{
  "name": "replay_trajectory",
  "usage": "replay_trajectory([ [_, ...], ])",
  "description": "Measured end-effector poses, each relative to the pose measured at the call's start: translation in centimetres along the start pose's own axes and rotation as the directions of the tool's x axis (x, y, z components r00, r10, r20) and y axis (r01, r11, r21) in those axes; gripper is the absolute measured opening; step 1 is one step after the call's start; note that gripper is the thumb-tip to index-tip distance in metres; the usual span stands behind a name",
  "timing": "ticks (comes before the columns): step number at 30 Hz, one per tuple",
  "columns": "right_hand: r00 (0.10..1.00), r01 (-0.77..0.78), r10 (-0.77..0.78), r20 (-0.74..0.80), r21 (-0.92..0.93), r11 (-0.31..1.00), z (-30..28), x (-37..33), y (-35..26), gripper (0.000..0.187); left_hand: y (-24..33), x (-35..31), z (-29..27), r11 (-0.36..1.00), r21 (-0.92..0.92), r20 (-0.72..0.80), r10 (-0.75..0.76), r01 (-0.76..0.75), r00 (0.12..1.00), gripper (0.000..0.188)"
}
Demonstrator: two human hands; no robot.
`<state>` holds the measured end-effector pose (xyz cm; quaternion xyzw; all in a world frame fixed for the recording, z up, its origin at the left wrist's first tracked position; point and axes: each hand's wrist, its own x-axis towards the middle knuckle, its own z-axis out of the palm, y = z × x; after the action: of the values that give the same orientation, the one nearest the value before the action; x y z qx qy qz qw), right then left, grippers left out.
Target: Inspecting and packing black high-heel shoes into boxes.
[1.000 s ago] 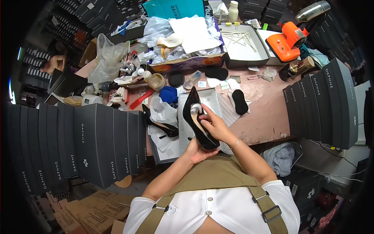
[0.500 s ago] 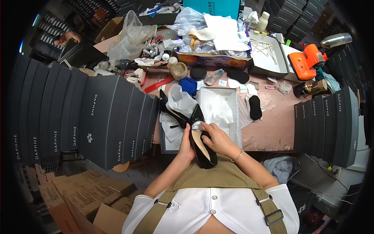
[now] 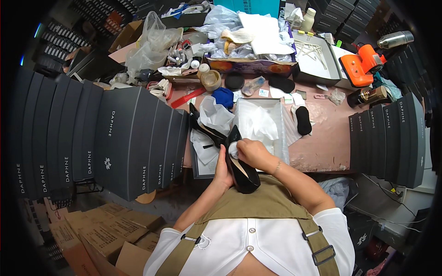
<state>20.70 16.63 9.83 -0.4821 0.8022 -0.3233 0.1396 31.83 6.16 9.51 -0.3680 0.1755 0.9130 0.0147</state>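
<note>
A glossy black pointed shoe [image 3: 246, 181] with a pale insole is held toe-away in front of my apron. My left hand [image 3: 223, 173] grips its left side, thumb up along the edge. At the shoe's opening, the curled fingers of my right hand [image 3: 254, 154] hold a whitish paper wad [image 3: 233, 149] near the toe; the fingertips are partly hidden. A second black high-heeled shoe [image 3: 202, 127] lies just beyond on white tissue paper [image 3: 215, 115]. Behind my hands is an open shoe box [image 3: 283, 133], its inside lined with white paper [image 3: 258, 126].
Grey shoe boxes stand in rows at left [image 3: 122, 142] and right [image 3: 389, 133]. Toward the back are a purple carton [image 3: 248, 67] full of crumpled paper, a shallow tray [image 3: 317, 76] of white sticks, an orange tool [image 3: 361, 69], a red comb [image 3: 188, 98] and a black insole pad [image 3: 303, 120].
My right hand has curled its fingers more and shifted slightly away from me at the paper wad. The held shoe has turned slightly, its heel end moving a little right. My left hand keeps its grip.
</note>
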Motion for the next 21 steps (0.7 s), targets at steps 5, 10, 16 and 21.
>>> replay_trajectory([
  [5, 0.946, -0.207, 0.249, -0.207, 0.203, 0.957, -5.3, -1.2, 3.2, 0.015, 1.8, 0.7, -3.0, 0.997, -0.029, 0.1, -0.075, 0.078, 0.992, 0.082],
  [10, 0.991, 0.122, -0.131, -0.024, -0.225, 0.967, -1.6, -0.5, 0.0, 0.016, 0.7, 0.7, -2.4, 0.999, -0.037, 0.084, -0.028, 0.031, 0.996, 0.071],
  [16, 0.943, 0.332, -0.294, 0.159, -0.357, 0.873, 2.8, 1.0, 0.2, 0.007, 0.1, -0.6, -0.9, 1.0, 0.027, -0.004, -0.004, 0.004, 1.0, 0.069],
  [21, 0.97, 0.239, -0.241, -0.028, -0.056, 0.969, -1.5, -1.9, -1.6, 0.012, -0.3, -0.8, -1.1, 0.993, -0.045, -0.053, 0.102, -0.105, 0.993, 0.068],
])
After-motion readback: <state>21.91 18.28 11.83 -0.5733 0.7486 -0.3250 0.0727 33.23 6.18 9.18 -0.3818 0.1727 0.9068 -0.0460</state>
